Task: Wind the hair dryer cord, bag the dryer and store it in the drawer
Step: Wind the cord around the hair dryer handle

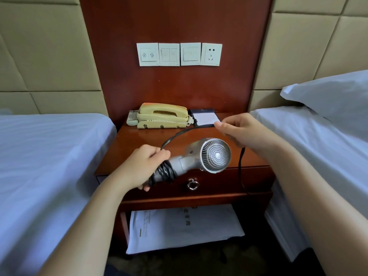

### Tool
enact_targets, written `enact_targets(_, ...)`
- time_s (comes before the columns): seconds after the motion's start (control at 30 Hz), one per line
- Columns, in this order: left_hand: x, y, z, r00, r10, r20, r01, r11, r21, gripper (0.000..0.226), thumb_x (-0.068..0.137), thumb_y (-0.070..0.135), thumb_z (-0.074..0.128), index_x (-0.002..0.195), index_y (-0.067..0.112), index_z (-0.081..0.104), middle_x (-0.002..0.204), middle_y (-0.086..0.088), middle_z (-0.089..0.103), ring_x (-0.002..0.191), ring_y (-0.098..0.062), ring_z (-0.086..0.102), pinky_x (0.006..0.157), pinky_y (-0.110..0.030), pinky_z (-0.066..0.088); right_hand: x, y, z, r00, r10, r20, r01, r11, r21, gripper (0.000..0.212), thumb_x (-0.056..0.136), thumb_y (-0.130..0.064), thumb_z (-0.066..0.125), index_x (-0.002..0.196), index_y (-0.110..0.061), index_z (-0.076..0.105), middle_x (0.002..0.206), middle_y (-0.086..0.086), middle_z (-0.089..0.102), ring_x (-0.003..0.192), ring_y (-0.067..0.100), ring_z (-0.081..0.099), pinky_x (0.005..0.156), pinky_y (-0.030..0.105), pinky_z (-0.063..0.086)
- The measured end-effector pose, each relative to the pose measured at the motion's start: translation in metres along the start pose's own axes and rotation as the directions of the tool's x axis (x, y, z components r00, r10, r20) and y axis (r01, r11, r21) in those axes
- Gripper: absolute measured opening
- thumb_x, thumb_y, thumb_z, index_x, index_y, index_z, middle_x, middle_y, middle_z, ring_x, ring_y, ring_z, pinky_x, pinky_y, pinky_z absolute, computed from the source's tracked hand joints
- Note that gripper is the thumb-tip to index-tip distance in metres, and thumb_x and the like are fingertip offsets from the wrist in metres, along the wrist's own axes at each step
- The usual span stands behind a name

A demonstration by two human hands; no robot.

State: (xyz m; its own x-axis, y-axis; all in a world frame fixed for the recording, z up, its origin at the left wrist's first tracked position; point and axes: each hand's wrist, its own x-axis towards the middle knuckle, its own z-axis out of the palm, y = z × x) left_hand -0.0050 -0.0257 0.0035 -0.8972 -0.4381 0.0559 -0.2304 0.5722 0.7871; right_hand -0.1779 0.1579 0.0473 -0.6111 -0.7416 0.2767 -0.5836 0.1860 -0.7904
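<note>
The person's two forearms are reaching in from the bottom edge. The left hand [142, 166] is wrapping its fingers round the handle of the hair dryer [209, 156], pressing on the dark coils wound there, probably so that they are not slipping loose. The dryer is being held in the air just in front of the nightstand [139, 140], its grille facing the camera, above the drawer [219, 182], which is shut. The cord [175, 136] is arching from the handle up to the right hand [243, 130], whose curled fingers are pinching it, though blur is hiding the exact hold. Keeping it taut is likely helping the next loop lie tight. The loose end is hanging below that hand. On the lower shelf something white [179, 228] is lying, a sheet or a bag; it is not possible to tell which.
</note>
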Motion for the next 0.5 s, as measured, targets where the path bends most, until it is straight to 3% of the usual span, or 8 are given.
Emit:
enact_targets(0.13, -0.004, 0.01, 0.006, 0.98, 0.087, 0.179, -0.031, 0.954, -0.297, 0.042, 0.088, 0.025, 0.04, 0.079, -0.015, 0.05, 0.048, -0.016, 0.039, 0.028, -0.02, 0.038, 0.033, -0.02, 0.032, 0.004, 0.016, 0.005, 0.997, 0.067, -0.037, -0.064, 0.995, 0.077, 0.043, 0.085, -0.043, 0.061, 0.053, -0.015, 0.059, 0.061, 0.012, 0.045, 0.06, 0.024, 0.035, 0.055, 0.032, 0.028)
enact_targets(0.23, -0.006, 0.016, 0.006, 0.971, 0.145, 0.192, -0.032, 0.868, -0.496, 0.043, 0.091, 0.022, 0.033, 0.072, -0.008, 0.057, 0.044, -0.014, 0.038, 0.027, -0.017, 0.034, 0.034, -0.018, 0.03, 0.011, 0.028, 0.01, 0.993, 0.112, -0.032, -0.107, 0.986, 0.127, 0.047, 0.084, -0.029, 0.062, 0.077, 0.017, 0.055, 0.072, 0.013, 0.047, 0.067, 0.023, 0.038, 0.063, 0.035, 0.029)
enact_targets(0.3, -0.006, 0.017, 0.007, 0.983, 0.134, 0.126, -0.038, 0.816, -0.577, 0.059, 0.096, 0.023, 0.027, 0.05, 0.007, 0.062, 0.034, -0.013, 0.038, 0.027, -0.018, 0.034, 0.036, -0.02, 0.027, 0.013, 0.033, 0.015, 0.987, 0.138, -0.088, -0.131, 0.988, 0.085, 0.035, 0.089, -0.018, 0.057, 0.064, 0.006, 0.052, 0.061, 0.009, 0.036, 0.054, 0.019, 0.028, 0.053, 0.029, 0.024)
enact_targets(0.37, -0.004, 0.017, 0.008, 0.996, 0.092, 0.007, -0.065, 0.751, -0.658, 0.069, 0.097, 0.026, 0.027, 0.037, 0.012, 0.058, 0.034, -0.006, 0.044, 0.028, -0.016, 0.038, 0.035, -0.019, 0.029, 0.012, 0.035, 0.021, 0.987, 0.118, -0.107, -0.116, 0.993, 0.026, 0.041, 0.093, -0.022, 0.052, 0.054, -0.011, 0.05, 0.05, 0.001, 0.03, 0.041, 0.007, 0.023, 0.043, 0.021, 0.019)
enact_targets(0.5, 0.009, 0.013, -0.001, 0.998, 0.059, -0.014, -0.046, 0.597, -0.801, 0.063, 0.098, 0.04, 0.027, 0.061, 0.001, 0.059, 0.051, -0.017, 0.049, 0.024, -0.018, 0.035, 0.03, -0.016, 0.03, 0.002, 0.028, 0.028, 0.991, 0.092, 0.101, -0.079, 0.989, -0.127, 0.046, 0.095, -0.036, 0.047, 0.054, -0.016, 0.048, 0.04, -0.01, 0.028, 0.036, 0.004, 0.021, 0.038, 0.017, 0.02)
